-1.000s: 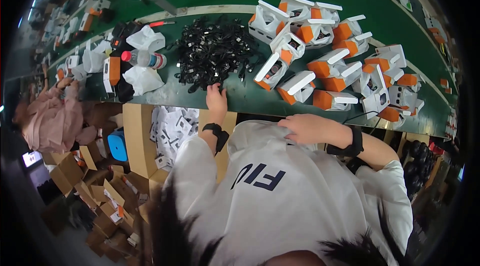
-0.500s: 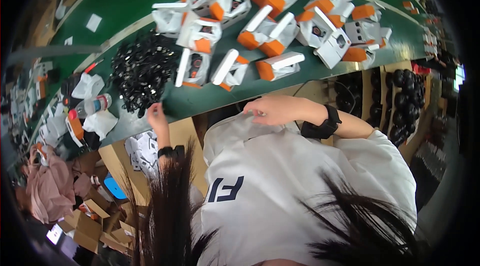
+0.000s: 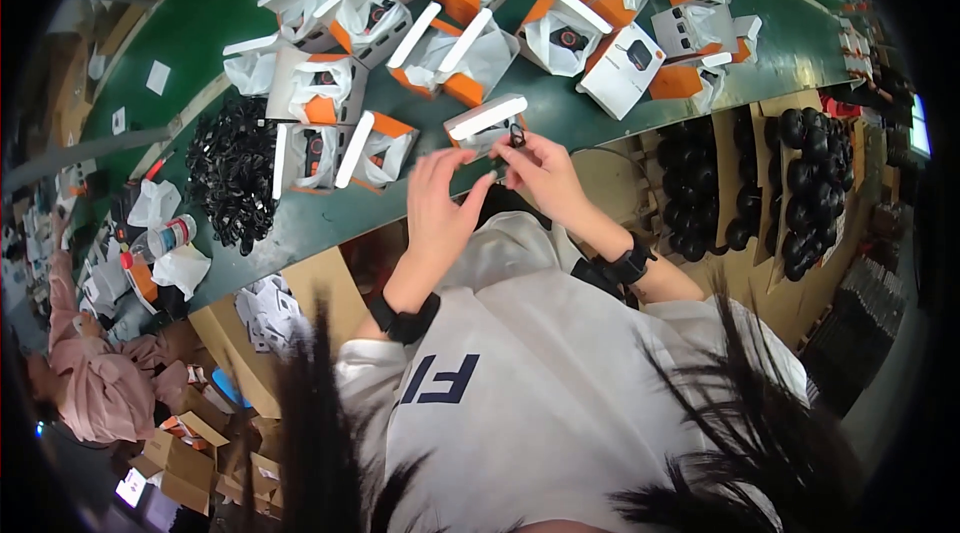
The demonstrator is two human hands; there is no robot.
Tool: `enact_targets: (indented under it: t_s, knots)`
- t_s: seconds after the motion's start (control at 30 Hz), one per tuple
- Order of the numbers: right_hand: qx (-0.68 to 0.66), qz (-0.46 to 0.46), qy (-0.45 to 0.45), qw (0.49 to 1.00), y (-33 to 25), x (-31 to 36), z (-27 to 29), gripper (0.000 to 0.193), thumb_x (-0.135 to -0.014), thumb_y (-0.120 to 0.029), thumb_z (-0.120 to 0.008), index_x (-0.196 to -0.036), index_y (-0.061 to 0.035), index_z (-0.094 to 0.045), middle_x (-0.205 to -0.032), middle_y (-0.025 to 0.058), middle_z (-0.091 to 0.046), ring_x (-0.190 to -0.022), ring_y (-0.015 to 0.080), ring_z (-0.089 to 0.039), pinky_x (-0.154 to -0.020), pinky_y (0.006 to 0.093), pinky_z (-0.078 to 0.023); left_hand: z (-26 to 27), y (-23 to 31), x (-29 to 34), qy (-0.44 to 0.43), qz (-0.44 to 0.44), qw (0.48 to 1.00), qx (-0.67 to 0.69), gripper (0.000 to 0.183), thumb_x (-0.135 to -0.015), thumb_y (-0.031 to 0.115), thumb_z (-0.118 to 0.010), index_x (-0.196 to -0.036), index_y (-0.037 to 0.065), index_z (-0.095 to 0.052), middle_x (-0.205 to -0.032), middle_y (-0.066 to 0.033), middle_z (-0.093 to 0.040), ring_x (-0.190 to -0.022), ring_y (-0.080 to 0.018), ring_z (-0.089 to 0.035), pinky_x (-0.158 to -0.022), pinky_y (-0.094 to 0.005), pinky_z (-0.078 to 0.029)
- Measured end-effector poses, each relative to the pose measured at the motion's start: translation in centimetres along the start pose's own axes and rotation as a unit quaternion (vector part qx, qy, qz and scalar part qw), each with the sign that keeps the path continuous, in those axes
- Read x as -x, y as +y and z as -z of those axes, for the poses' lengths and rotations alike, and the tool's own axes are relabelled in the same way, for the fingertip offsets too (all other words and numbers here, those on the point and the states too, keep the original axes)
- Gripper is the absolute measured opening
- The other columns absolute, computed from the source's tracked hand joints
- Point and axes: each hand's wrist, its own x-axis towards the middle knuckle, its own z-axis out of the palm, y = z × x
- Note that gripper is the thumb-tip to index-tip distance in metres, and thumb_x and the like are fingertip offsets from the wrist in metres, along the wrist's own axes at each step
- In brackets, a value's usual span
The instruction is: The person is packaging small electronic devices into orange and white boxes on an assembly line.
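My right hand (image 3: 548,181) is raised at the front edge of the green table, its fingertips pinching a small black looped piece (image 3: 517,136), like a bundled cord. To its left, my left hand (image 3: 436,213) has its thumb and fingers spread, with nothing seen between them. Just beyond both hands lies an open white-and-orange box (image 3: 487,120), partly covered by the right fingers. Left of that box, another open box (image 3: 383,155) shows white wrapping inside. A heap of similar black pieces (image 3: 233,173) with small shiny parts lies farther left on the table.
Several open boxes (image 3: 345,93) with white wrapping and dark round devices cover the green table (image 3: 330,218). A plastic bottle (image 3: 172,236) lies at the left. Below the table edge stands a carton (image 3: 330,283). Black round items (image 3: 800,183) sit at the right. A person in pink (image 3: 105,388) works at far left.
My left hand has come from beside the black heap to my right hand. My right hand has risen to the table edge and now holds a black looped piece. The view has shifted.
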Motion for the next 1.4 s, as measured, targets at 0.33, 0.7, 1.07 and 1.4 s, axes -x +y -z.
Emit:
enact_targets:
  t_s: [0.33,0.7,1.07,1.4]
  knots:
    - [0.433,0.249,-0.021,0.866,-1.4,-3.3,0.9,0.021,-0.079,-0.003,-0.047,-0.099,0.0008,-0.04,-0.087,0.0205,-0.057,-0.078,0.0379,-0.055,-0.062,0.0461,-0.044,-2.0,-1.3,-2.0,-0.025,-0.029,0.934,-0.356,0.018,-0.07,0.016,-0.064,-0.085,0.007,-0.063,-0.09,-0.0073,-0.048,-0.086,-0.0243,-0.046,-0.072,-0.0378,-0.033]
    - [0.625,0.421,-0.08,0.652,0.8,-7.7,0.4,0.01,-0.067,-0.011,-0.056,-0.067,-0.0022,-0.061,-0.079,0.011,-0.057,-0.078,0.0282,-0.057,-0.068,0.037,-0.045,-5.8,-2.9,-2.7,0.001,-0.058,0.902,-0.428,0.009,-0.069,0.015,-0.063,-0.076,0.01,-0.063,-0.08,-0.0074,-0.048,-0.08,-0.0246,-0.048,-0.067,-0.0373,-0.034]
    - [0.288,0.347,-0.032,0.892,0.8,-5.4,4.2,0.026,-0.073,0.004,-0.06,-0.098,-0.0003,-0.053,-0.108,0.015,-0.05,-0.102,0.0316,-0.049,-0.086,0.0375,-0.042,-5.7,-4.2,-2.1,0.049,-0.058,0.957,-0.279,0.03,-0.069,0.014,-0.065,-0.098,0.009,-0.058,-0.09,-0.0049,-0.052,-0.083,-0.0229,-0.048,-0.071,-0.0372,-0.035]
    - [0.42,0.442,-0.076,0.789,3.0,-5.3,6.2,0.015,-0.075,-0.003,-0.06,-0.09,-0.0017,-0.058,-0.103,0.0111,-0.056,-0.103,0.0312,-0.05,-0.089,0.0385,-0.041,-5.5,-4.6,-1.6,0.222,-0.07,0.972,-0.011,0.041,-0.067,0.002,-0.069,-0.103,0.001,-0.05,-0.11,-0.0155,-0.05,-0.1,-0.0314,-0.05,-0.086,-0.0424,-0.039]
